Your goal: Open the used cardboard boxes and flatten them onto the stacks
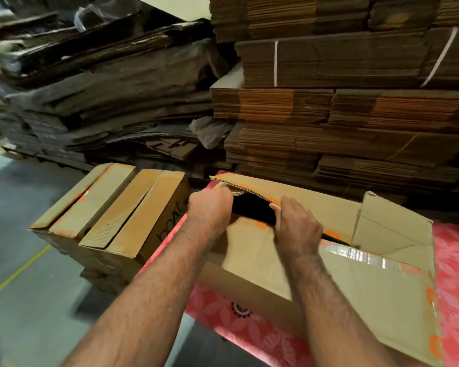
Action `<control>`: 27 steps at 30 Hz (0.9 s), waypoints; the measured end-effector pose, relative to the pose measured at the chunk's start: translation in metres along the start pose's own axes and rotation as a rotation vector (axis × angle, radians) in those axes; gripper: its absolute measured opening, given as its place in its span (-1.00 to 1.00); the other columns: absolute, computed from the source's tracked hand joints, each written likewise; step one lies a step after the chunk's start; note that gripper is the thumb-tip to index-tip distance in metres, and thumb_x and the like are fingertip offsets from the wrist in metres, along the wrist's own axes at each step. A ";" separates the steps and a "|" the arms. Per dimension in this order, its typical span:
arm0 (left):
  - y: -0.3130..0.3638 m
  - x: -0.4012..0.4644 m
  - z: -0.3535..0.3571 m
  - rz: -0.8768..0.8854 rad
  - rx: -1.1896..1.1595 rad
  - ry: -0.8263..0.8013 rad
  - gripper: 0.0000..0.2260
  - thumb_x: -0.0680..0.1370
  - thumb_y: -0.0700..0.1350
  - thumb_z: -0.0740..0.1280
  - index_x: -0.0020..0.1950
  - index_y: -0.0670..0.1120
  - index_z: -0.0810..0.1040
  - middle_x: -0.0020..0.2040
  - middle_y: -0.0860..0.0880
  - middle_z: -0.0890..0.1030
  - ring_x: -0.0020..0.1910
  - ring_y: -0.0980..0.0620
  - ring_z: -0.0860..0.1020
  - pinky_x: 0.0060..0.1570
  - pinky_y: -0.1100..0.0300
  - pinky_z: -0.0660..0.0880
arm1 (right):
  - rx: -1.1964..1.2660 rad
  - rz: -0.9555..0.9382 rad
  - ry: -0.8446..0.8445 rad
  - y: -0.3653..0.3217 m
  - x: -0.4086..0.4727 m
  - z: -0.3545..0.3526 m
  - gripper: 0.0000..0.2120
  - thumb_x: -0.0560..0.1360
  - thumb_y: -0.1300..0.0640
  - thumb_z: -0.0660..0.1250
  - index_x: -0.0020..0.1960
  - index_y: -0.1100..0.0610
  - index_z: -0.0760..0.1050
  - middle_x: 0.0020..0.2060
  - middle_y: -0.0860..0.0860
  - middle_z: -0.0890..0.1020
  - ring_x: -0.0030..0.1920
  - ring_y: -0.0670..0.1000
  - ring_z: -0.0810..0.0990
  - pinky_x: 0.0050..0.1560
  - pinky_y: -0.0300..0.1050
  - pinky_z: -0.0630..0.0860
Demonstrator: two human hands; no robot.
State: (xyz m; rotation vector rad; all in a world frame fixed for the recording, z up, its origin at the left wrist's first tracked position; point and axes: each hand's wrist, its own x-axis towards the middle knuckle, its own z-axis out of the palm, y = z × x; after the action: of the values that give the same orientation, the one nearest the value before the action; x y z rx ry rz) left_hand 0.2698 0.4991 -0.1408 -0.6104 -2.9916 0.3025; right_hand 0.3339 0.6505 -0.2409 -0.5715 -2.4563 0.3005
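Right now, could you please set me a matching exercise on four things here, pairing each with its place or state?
Things:
1. left hand
2. right hand
3. box being opened
4. closed boxes

Places or states:
A. lies on the pink floral cloth
B. stand on the floor to the left
C. reaches into the box's dark opening at its left end
D. grips the edge of the raised flap

Pairs: 1-C, 2-D, 3-A, 4-B

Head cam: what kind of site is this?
Probably a warehouse or a cardboard recycling depot. Strapped bundles of flattened cartons rise behind, loose used cardboard is heaped to their left, and the concrete floor carries a painted yellow line.
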 end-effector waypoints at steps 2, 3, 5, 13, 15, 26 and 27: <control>-0.007 0.000 -0.001 -0.017 -0.013 0.033 -0.81 0.63 -0.07 0.31 0.22 -0.04 0.46 -0.17 0.02 0.44 -0.21 -0.01 0.44 -0.23 0.07 0.42 | -0.010 0.015 -0.007 0.001 0.001 0.000 -0.78 0.65 -0.10 0.28 0.01 0.05 0.52 -0.20 -0.04 0.59 -0.27 -0.03 0.36 -0.31 -0.17 0.23; -0.013 0.001 0.000 -0.034 -0.007 0.053 -0.82 0.64 -0.06 0.29 0.23 -0.04 0.45 -0.17 0.02 0.44 -0.21 -0.01 0.44 -0.25 0.08 0.42 | -0.012 0.024 -0.016 0.001 0.001 0.000 -0.79 0.65 -0.10 0.28 0.02 0.04 0.51 -0.19 -0.05 0.59 -0.26 -0.03 0.37 -0.30 -0.16 0.23; -0.028 0.005 0.000 -0.075 -0.013 0.094 -0.83 0.66 -0.05 0.26 0.23 -0.04 0.43 -0.17 0.01 0.44 -0.21 -0.01 0.46 -0.28 0.08 0.43 | 0.008 0.036 -0.016 0.002 0.003 0.001 -0.79 0.67 -0.10 0.26 0.02 0.04 0.51 -0.18 -0.04 0.59 -0.25 -0.02 0.40 -0.30 -0.15 0.25; -0.082 0.032 -0.005 -0.276 -0.231 0.046 -0.93 0.58 -0.06 0.31 0.03 0.00 0.47 -0.16 -0.02 0.48 -0.21 -0.01 0.46 -0.33 0.07 0.38 | 0.039 0.074 0.049 -0.002 0.013 -0.007 -0.70 0.67 -0.10 0.21 -0.07 0.07 0.55 -0.25 -0.01 0.59 -0.30 0.00 0.38 -0.30 -0.15 0.21; -0.090 0.040 -0.003 -0.308 -0.253 0.030 -0.97 0.60 -0.08 0.28 0.01 -0.02 0.47 -0.17 -0.03 0.48 -0.25 0.01 0.45 -0.33 0.07 0.40 | 0.035 0.073 0.043 -0.002 0.014 -0.006 -0.65 0.68 -0.13 0.14 -0.07 0.06 0.54 -0.26 -0.03 0.58 -0.30 0.00 0.41 -0.30 -0.14 0.24; -0.173 0.090 0.064 -0.384 -0.646 -0.086 -0.68 0.71 -0.04 0.17 0.22 -0.23 0.59 0.15 -0.22 0.63 0.13 -0.20 0.57 0.01 0.09 0.42 | -0.170 -0.114 -0.266 0.009 -0.009 0.015 -0.71 0.58 -0.17 0.33 0.13 0.02 0.59 0.08 -0.02 0.66 -0.08 0.12 0.64 -0.27 -0.11 0.43; -0.175 0.093 0.073 -0.380 -0.654 -0.088 -0.67 0.71 -0.04 0.16 0.22 -0.24 0.59 0.15 -0.23 0.63 0.14 -0.20 0.57 0.03 0.09 0.44 | -0.192 -0.109 -0.289 0.007 -0.007 0.015 -0.71 0.58 -0.18 0.33 0.12 0.01 0.58 0.10 -0.04 0.64 -0.06 0.11 0.64 -0.28 -0.12 0.38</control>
State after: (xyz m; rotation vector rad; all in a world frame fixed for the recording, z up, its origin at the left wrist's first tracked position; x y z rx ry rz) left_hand 0.1092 0.3649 -0.1727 -0.0373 -3.1693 -0.7075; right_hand 0.3330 0.6523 -0.2588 -0.5001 -2.8051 0.1092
